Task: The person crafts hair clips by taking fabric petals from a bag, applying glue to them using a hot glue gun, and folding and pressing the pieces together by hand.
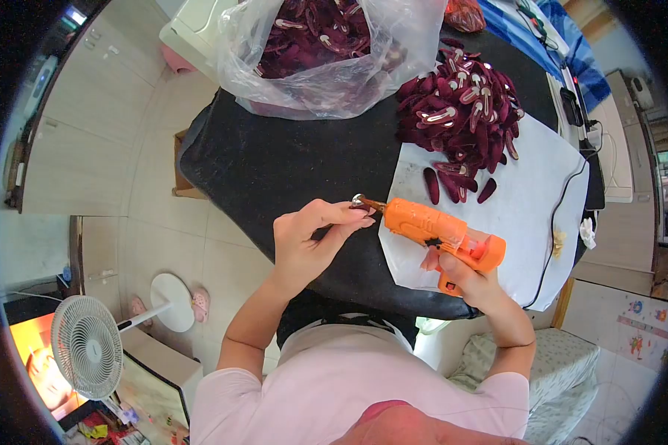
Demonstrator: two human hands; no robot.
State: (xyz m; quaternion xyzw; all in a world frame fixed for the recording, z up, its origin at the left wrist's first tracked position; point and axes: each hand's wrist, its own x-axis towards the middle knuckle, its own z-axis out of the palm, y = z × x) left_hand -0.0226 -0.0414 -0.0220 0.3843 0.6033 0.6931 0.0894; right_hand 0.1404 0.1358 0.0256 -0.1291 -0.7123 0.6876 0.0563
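My left hand [308,237] pinches a small maroon hair clip [361,205] between thumb and fingertips, with a shiny silver part showing at its top. In my right hand [467,282] is an orange hot glue gun [427,222], the fingers wrapped round its handle. Its nozzle points left and meets the clip or comes very close; I cannot tell which. Beyond the gun, a heap of maroon velvety snap hair clips [471,111] lies partly on a white paper sheet [534,193]. Several loose clips have spread toward the gun.
A clear plastic bag [312,106] full of similar clips stands at the back of the black table [274,159]. A black cord [555,222] crosses the paper on the right. A white fan [89,347] stands on the floor at lower left.
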